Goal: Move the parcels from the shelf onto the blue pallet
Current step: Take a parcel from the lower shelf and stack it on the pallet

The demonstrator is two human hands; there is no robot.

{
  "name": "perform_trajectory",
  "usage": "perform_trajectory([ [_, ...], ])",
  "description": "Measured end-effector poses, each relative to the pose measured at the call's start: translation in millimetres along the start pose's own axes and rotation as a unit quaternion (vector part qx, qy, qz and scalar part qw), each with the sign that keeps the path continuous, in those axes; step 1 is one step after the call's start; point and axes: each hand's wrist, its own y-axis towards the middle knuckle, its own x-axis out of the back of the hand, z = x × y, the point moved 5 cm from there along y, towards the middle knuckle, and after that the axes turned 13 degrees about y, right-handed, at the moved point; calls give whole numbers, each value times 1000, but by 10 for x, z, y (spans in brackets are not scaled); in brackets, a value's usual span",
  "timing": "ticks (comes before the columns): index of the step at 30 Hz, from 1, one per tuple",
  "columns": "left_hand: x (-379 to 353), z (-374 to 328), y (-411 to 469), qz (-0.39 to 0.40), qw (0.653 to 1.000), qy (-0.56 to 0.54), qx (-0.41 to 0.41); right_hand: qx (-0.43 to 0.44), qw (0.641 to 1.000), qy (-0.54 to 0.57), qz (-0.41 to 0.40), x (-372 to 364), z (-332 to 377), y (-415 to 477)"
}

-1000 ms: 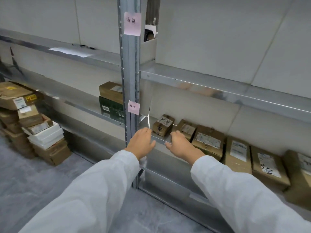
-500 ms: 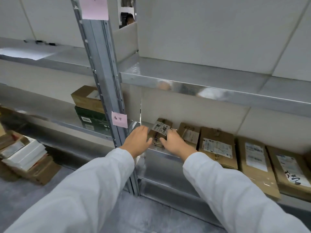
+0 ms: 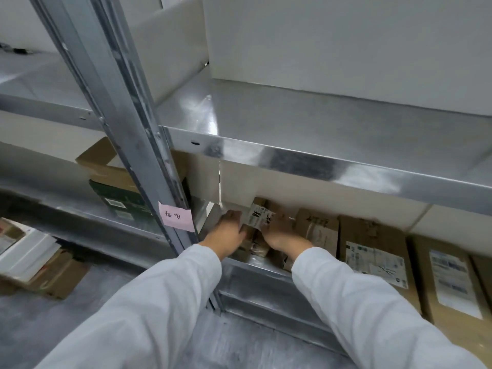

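A small brown parcel [image 3: 257,219] with a white label stands at the left end of the lower metal shelf [image 3: 255,270]. My left hand [image 3: 228,234] grips its left side and my right hand [image 3: 279,231] grips its right side. To its right lie a second small parcel [image 3: 318,230] and several flat brown parcels, the nearest of them [image 3: 372,251] with a printed label. The blue pallet is out of view.
A steel upright post [image 3: 127,123] with a pink note [image 3: 177,216] stands just left of my hands. The upper shelf [image 3: 319,155] overhangs the parcels. Brown and green boxes [image 3: 117,187] sit in the left bay. Stacked boxes [image 3: 34,265] rest on the grey floor at left.
I have moved closer to the shelf. Both hands have reached further in and closed on the sides of the small labelled parcel.
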Motion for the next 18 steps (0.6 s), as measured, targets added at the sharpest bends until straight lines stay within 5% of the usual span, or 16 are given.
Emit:
perform_trajectory([
  [9, -265, 14, 314, 44, 987, -156, 18, -75, 986, 144, 29, -212, -112, 222],
  [18, -381, 79, 234, 44, 967, -240, 74, -55, 982, 181, 28, -230, -160, 248],
])
